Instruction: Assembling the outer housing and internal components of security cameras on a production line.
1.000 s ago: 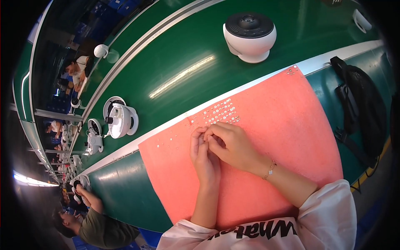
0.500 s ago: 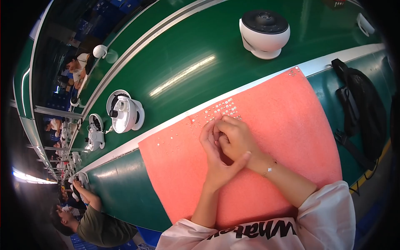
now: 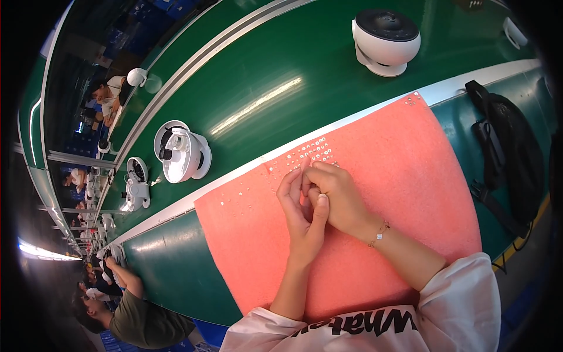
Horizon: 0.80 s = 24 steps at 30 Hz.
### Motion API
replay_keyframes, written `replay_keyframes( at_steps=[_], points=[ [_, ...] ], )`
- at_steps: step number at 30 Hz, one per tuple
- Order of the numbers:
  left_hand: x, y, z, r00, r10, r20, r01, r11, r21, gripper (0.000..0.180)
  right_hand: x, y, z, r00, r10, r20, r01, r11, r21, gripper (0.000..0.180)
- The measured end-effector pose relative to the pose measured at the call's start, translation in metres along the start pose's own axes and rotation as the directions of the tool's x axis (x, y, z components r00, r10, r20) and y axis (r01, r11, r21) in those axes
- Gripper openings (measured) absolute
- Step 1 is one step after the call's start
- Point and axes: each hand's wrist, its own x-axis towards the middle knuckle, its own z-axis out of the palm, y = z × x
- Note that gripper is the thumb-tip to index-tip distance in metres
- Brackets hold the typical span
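Note:
My left hand and my right hand are clasped together over a pink cloth. The right hand's fingers are curled in against the left palm, and the left fingers bend up alongside them. My left thumb lies across the right hand's fingers. Whatever may be between the palms is hidden. Just beyond the fingertips, rows of small shiny screws lie on the cloth. A few more small screws sit at its far right corner, and loose tiny pieces are scattered to the left.
Beyond a pale rail runs a green conveyor belt. It carries a round white-and-black device and opened white housings to the left. A black bag lies at right. A co-worker sits at the lower left.
The white devices on the belt have shifted rightward. My left thumb has moved up from the right wrist onto the right hand's fingers; the hands stay clasped.

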Motion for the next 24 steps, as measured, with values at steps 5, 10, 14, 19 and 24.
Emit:
replay_keyframes(
  at_steps=[5,10,14,19,24],
  points=[
    [0.001,-0.001,0.0,1.0,0.011,0.001,-0.011,0.999,0.03,0.053,0.0,0.004,0.0,1.0,-0.009,0.026,0.008,1.0,0.025,0.006],
    [0.002,-0.001,0.003,1.0,0.003,-0.001,-0.003,1.0,0.031,0.052,0.0,0.006,-0.001,1.0,0.006,0.024,-0.008,0.998,0.068,0.008],
    [0.001,-0.001,-0.001,0.999,0.034,-0.032,-0.029,0.99,0.136,0.049,0.002,0.01,0.006,1.0,-0.008,0.018,0.008,0.999,0.032,0.003],
    [0.018,0.01,-0.016,0.908,-0.224,-0.355,0.189,0.973,-0.132,0.054,0.002,0.006,0.008,0.995,-0.056,0.085,0.06,0.997,-0.049,0.008],
    [0.062,-0.012,-0.073,0.747,-0.232,-0.624,-0.079,0.9,-0.429,0.075,0.004,0.01,0.007,0.986,0.016,0.164,0.011,0.986,-0.164,0.009]
  ],
)
